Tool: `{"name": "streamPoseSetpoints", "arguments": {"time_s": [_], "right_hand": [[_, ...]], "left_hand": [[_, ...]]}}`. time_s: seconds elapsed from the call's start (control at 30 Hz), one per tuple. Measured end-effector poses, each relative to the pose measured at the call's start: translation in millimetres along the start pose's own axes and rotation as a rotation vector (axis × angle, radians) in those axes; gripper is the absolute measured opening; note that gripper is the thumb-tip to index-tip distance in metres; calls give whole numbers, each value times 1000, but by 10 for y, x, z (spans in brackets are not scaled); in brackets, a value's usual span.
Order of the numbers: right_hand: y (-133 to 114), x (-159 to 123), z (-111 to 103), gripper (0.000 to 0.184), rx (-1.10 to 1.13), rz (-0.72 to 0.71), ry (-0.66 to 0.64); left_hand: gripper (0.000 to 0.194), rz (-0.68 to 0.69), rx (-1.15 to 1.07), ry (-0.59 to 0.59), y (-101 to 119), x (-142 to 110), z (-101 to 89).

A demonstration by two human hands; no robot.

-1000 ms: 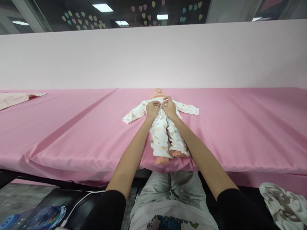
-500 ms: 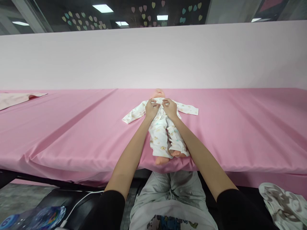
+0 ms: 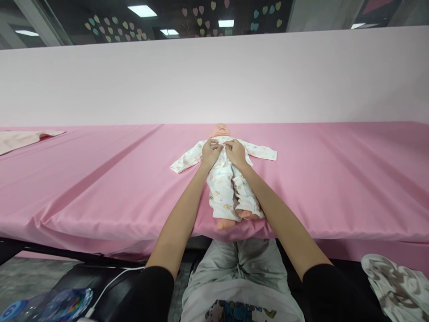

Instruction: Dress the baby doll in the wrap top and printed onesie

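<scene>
Lying far left, cloth [image 3: 23, 142]: pale, flat on the sheet [image 3: 110, 179] close to its back edge; the left part is cut off by the border.
Bottle [image 3: 50, 306]: on the black seat [image 3: 77, 273], lower than the sheet's front edge; its underside runs out of view.
Cable [image 3: 112, 278]: white, near the bottle, its upper end lost behind the person's left arm [image 3: 177, 219].
Sheet, left stretch: a broad, creased pink run between cloth and shirt [image 3: 190, 156].
Shirt: spread on the doll [image 3: 220, 130], sleeves reaching out to both sides; whether they hold arms cannot be told.
Left hand [image 3: 211, 152]: fingers bent, tips pinching the shirt's front below the neck; any fastening there is too small to make out.
Doll: on its back mid-sheet, head near the wall [image 3: 214, 80], feet near the front edge; hands hide part of its chest.
Trousers [image 3: 221, 197]: on the doll's legs, partly covered by the right forearm.
Right hand [image 3: 236, 153]: just beside the left, fingertips pinching the same shirt front.
Sheet, right stretch: wide room from cuff to border, faintly folded.
Fabric [image 3: 397, 284]: white, bunched, cut off at lower right.
</scene>
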State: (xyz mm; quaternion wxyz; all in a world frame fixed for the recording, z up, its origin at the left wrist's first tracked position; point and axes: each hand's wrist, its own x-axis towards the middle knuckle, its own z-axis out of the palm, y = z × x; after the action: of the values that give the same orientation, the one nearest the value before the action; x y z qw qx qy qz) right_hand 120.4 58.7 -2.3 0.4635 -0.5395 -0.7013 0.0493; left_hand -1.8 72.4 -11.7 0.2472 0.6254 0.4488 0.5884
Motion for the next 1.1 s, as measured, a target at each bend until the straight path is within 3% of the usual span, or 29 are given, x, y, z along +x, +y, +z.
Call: {"name": "streamPoseSetpoints", "arguments": {"time_s": [0.1, 0.23, 0.37, 0.5, 0.6, 0.7, 0.9, 1.1], "right_hand": [[-4, -66, 3, 28, -27, -40, -6], [-2, -210, -30, 36, 0, -91, 89], [-27, -308, -81, 26, 50, -100, 175], [-86, -356, -129, 25, -74, -145, 140], [-122, -382, -173, 14, -151, -152, 89], [-132, -393, -226, 12, -51, -83, 110], [-93, -385, -325, 18, 229, 172, 279], [-128, -406, -336, 22, 67, 99, 110]], "left_hand": [[22, 39, -5, -48, 21, -41, -9], [12, 164, 67, -51, 79, -162, -21], [17, 266, 183, -39, 105, -286, -58], [21, 290, 218, -37, 101, -333, -87], [21, 295, 240, -25, 118, -337, -94], [19, 313, 286, -40, 152, -342, -102], [19, 322, 307, -55, 194, -355, -118], [13, 424, 407, -133, 247, -359, -121]]}}
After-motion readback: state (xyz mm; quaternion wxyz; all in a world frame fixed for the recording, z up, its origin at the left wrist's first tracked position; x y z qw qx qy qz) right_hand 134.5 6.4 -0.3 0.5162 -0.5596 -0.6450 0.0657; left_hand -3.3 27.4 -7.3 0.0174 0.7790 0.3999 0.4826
